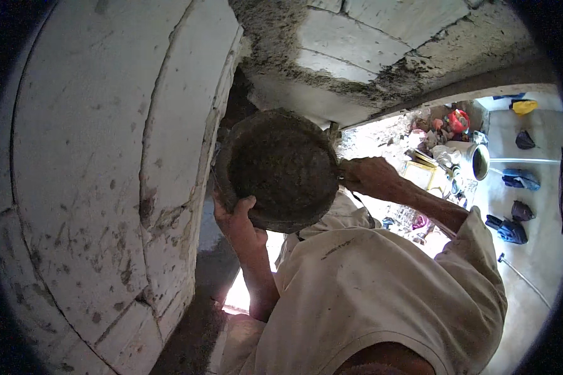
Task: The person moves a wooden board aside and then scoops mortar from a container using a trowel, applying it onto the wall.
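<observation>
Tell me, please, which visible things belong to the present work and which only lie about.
Present work, it seems:
round dark basin, left hand holding it, right hand at its rim;
dark rough paste inside.

Lying about:
whitish cylindrical bucket;
bright red object.

Head-worn fisheye looks down, close over hands; glare-washed ground seemingly well below.

Floor right, glare-lit: pale bucket; yellow-edged panel left of it; red item farther off, pink item nearer.

Pale, mortar-stained block wall
</observation>
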Available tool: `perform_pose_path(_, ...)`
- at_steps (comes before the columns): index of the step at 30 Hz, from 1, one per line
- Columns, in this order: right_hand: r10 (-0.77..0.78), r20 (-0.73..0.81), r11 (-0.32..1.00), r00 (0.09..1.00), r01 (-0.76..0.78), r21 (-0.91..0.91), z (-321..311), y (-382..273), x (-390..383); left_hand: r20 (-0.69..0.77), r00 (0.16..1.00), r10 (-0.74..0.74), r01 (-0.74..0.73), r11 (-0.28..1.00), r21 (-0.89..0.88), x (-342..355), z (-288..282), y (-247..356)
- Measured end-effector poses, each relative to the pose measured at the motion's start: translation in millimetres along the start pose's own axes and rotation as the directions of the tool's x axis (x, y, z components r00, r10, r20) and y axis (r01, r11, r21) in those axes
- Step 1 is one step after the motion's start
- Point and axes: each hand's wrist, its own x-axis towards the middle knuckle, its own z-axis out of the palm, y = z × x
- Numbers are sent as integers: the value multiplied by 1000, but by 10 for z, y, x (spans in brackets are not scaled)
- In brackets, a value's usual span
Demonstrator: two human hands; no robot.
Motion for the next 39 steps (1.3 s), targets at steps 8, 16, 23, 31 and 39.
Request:
perform_pose_path(8, 47, 23, 997, 999, -46, -58, -134, -13, -115, -81, 883, -463, 423, 858, -292, -21, 61, -34)
perform_pose_path(16, -100, -98, 995, 990, 98, -27, -366, -215, -323, -65, 925, -374, 334, 884, -328, -111, -213, -586)
perform_pose_path(23, -450, 311, 879, 837, 352, 322, -835, -89, -186, -275, 880, -386, 344, 920, -191, -322, -424, -516)
perform_pose_path(31, 31, -316, 964, 948, 55, 259, -1437, 1277, 556, -514, 783, -350, 435, 899, 51, -434, -335, -557)
perform_pose_path(39, 84, -451, 847, 889, -302, -438, -2333, -381, -888, -323, 846, -425, 368, 902, -224, -463, -355, -640)
